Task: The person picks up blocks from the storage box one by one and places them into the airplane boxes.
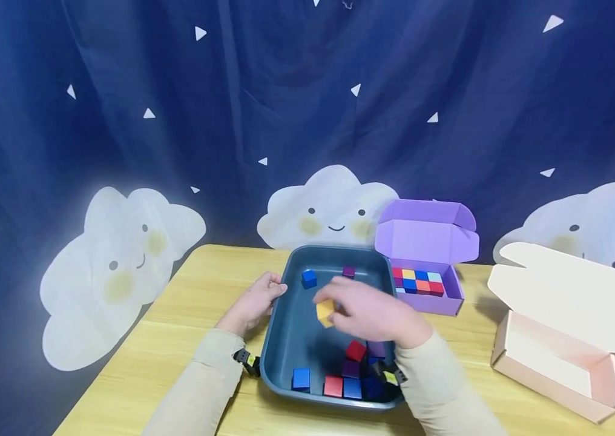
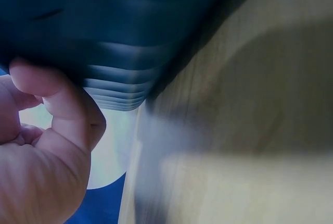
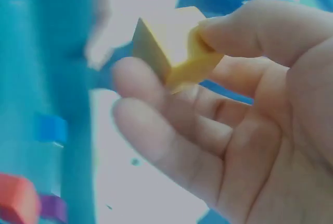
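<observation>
A dark blue-grey tray [image 1: 296, 327] lies on the wooden table with several coloured cubes in it. My left hand [image 1: 255, 303] holds the tray's left rim; in the left wrist view that hand's curled fingers [image 2: 62, 99] meet the outer wall. Over the middle of the tray, my right hand [image 1: 370, 312] pinches a yellow cube [image 1: 325, 312] between thumb and fingers. The right wrist view shows this yellow cube [image 3: 179, 41] tilted, well above the tray floor. Below the right hand lie a red cube [image 1: 355, 350] and a purple cube [image 1: 350, 368]; the wrist partly covers others.
A blue cube [image 1: 309, 278] sits toward the tray's far end, another blue cube [image 1: 301, 379] at the near left. Behind the tray's right side stands an open purple box [image 1: 451, 303] with rows of cubes. An open pale pink box [image 1: 552, 387] is farther right.
</observation>
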The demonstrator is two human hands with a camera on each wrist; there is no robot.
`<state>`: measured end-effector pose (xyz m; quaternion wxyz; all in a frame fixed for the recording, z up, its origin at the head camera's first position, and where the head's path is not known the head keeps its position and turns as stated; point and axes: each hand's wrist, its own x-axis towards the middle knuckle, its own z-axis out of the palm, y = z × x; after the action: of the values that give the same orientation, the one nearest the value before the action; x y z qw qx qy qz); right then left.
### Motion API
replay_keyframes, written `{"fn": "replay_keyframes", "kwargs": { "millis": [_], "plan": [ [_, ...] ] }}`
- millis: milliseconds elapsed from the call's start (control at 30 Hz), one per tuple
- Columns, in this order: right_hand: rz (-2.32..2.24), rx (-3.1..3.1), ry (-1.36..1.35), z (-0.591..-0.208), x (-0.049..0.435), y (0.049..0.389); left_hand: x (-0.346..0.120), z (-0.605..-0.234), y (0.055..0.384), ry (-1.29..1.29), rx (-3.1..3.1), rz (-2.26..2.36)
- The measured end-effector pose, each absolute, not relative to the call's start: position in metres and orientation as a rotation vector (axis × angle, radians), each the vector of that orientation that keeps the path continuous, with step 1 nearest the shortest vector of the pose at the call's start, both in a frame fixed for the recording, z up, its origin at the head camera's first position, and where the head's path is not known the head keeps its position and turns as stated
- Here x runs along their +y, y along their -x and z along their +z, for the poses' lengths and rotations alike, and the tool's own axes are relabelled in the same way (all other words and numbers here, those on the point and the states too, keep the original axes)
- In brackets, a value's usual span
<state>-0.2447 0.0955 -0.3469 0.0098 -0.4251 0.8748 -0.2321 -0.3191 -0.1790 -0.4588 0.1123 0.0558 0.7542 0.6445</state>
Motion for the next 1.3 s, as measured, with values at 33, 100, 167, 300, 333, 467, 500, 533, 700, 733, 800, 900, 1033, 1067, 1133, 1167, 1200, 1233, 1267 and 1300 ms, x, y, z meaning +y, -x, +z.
{"fn": "replay_keyframes", "kwargs": {
  "millis": [33,100,167,300,333,467,500,533,700,733,800,900,1033,1067,1133,1167,1200,1233,1267,1300],
  "plan": [
    [-0.795,2.749,1.309,-0.341,0.103,0.244,-0.179,-0.459,0.32,-0.164,2.213,1.895],
    [-0.918,2.803,1.263,-0.328,0.119,0.243,-0.179,-0.458,0.32,-0.167,2.211,1.904],
    [-0.979,2.892,1.201,-0.319,0.136,0.245,-0.18,-0.458,0.32,-0.17,2.21,1.911],
    [-0.905,3.103,0.99,-0.312,0.172,0.255,-0.181,-0.457,0.32,-0.161,2.217,1.909],
    [-0.872,3.139,0.922,-0.313,0.181,0.259,-0.181,-0.458,0.32,-0.159,2.221,1.907],
    [-0.787,3.161,0.654,-0.329,0.212,0.279,-0.181,-0.461,0.32,-0.165,2.205,1.915],
    [-0.773,3.152,0.609,-0.335,0.218,0.284,-0.181,-0.462,0.319,-0.169,2.198,1.918],
    [-0.758,3.141,0.581,-0.342,0.224,0.289,-0.18,-0.462,0.319,-0.172,2.192,1.921],
    [-0.731,3.065,0.472,-0.374,0.241,0.309,-0.179,-0.465,0.319,-0.174,2.182,1.931],
    [-0.728,3.047,0.459,-0.379,0.242,0.312,-0.179,-0.465,0.318,-0.177,2.185,1.93],
    [-0.715,3.019,0.43,-0.388,0.244,0.316,-0.179,-0.465,0.318,-0.18,2.19,1.927],
    [-0.697,2.975,0.417,-0.398,0.244,0.32,-0.178,-0.464,0.318,-0.181,2.2,1.917],
    [-0.692,2.94,0.432,-0.404,0.242,0.321,-0.178,-0.464,0.319,-0.191,2.218,1.901],
    [-0.69,2.939,0.446,-0.404,0.241,0.32,-0.179,-0.463,0.32,-0.191,2.222,1.898],
    [-0.684,2.936,0.461,-0.404,0.24,0.319,-0.179,-0.463,0.321,-0.188,2.225,1.891],
    [-0.686,2.93,0.466,-0.404,0.24,0.319,-0.18,-0.463,0.321,-0.183,2.221,1.889],
    [-0.686,2.923,0.468,-0.403,0.239,0.319,-0.18,-0.463,0.321,-0.181,2.22,1.886],
    [-0.689,2.914,0.468,-0.403,0.239,0.318,-0.18,-0.462,0.321,-0.181,2.221,1.884],
    [-0.697,2.904,0.465,-0.402,0.239,0.318,-0.18,-0.462,0.321,-0.182,2.222,1.884],
    [-0.703,2.898,0.457,-0.402,0.239,0.317,-0.18,-0.461,0.321,-0.183,2.222,1.883]
  ]
}}
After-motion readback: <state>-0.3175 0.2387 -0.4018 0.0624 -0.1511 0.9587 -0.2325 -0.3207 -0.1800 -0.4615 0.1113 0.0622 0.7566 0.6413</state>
